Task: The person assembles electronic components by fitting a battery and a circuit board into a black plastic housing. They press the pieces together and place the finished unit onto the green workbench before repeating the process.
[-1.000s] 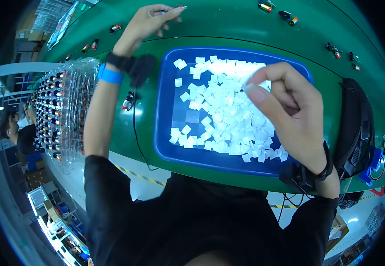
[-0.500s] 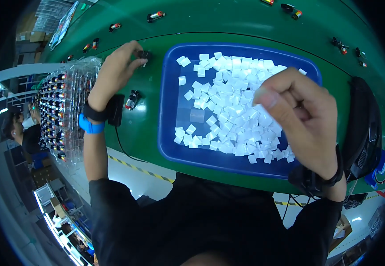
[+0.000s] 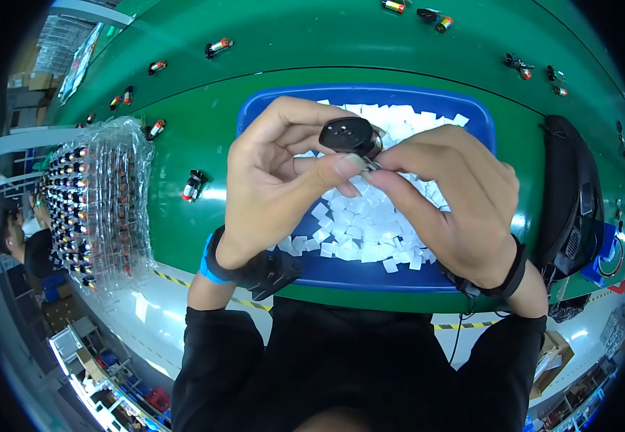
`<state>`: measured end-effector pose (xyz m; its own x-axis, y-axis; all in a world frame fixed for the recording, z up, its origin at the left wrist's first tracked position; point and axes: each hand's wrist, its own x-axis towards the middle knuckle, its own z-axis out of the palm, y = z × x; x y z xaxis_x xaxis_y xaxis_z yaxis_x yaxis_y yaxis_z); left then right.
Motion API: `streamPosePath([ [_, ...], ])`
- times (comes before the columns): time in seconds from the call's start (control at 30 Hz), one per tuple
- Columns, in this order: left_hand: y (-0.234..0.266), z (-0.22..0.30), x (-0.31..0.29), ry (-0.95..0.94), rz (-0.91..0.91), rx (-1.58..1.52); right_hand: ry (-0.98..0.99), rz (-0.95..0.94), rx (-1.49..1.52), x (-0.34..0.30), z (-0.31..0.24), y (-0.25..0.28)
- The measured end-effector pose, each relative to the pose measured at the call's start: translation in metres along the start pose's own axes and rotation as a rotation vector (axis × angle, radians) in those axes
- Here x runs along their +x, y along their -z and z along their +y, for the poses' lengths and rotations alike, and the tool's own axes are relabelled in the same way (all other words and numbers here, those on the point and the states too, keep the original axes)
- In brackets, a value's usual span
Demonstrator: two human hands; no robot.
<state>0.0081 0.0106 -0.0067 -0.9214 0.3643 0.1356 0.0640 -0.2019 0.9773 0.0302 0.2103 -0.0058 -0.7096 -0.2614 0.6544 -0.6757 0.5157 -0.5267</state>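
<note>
Above the blue tray (image 3: 370,282), my left hand (image 3: 273,183) is closed on a small motor-like part with a black oval cap (image 3: 346,135). The cap faces up, and a bit of a shiny cylinder shows beside it. My right hand (image 3: 464,205) meets it from the right, thumb and forefinger pinched together at the part's side. What lies between those fingertips is mostly hidden. Beneath both hands, the tray holds a loose heap of small white square pieces (image 3: 359,234).
Left of the tray, a similar part (image 3: 192,186) lies on the green table (image 3: 183,245). A clear plastic-wrapped stack of such parts (image 3: 100,209) stands at the left edge. More parts (image 3: 219,47) lie scattered along the far side. A black bag (image 3: 572,194) sits at right.
My left hand has come right from the table, bringing the dark part over the tray. My right hand has moved left, and its fingertips now meet the part.
</note>
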Motion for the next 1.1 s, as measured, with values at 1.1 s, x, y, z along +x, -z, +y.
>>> streamPosePath([
  [1.1,0.016,-0.011,-0.009,0.179,-0.088,-0.072,0.266,-0.197,-0.105,0.011,0.009,0.008],
])
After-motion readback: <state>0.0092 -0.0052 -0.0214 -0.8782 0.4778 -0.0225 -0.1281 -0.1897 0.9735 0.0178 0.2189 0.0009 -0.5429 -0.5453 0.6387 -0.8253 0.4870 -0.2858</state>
